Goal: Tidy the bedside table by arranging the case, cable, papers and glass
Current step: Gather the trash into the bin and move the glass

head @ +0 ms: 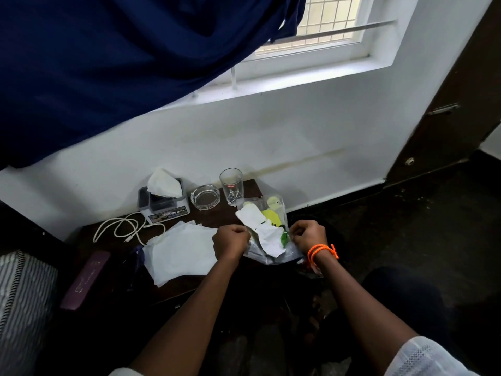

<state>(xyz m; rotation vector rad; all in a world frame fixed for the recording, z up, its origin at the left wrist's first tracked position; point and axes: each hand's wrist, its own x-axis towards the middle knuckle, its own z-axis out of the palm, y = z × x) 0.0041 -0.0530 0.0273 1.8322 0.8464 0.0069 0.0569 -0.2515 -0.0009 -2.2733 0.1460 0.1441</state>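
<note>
My left hand and my right hand each grip an edge of a clear plastic bag at the right end of the dark bedside table. Crumpled white paper and something yellow-green sit inside the bag. A pile of white papers lies flat left of my left hand. A white cable lies in loose loops at the table's left. A purple case rests near the front left edge. An empty drinking glass stands at the back by the wall.
A glass ashtray sits beside the drinking glass. A grey tissue box with a tissue sticking up stands at the back left. A blue curtain hangs overhead. A striped cushion lies at the left; dark floor spreads right.
</note>
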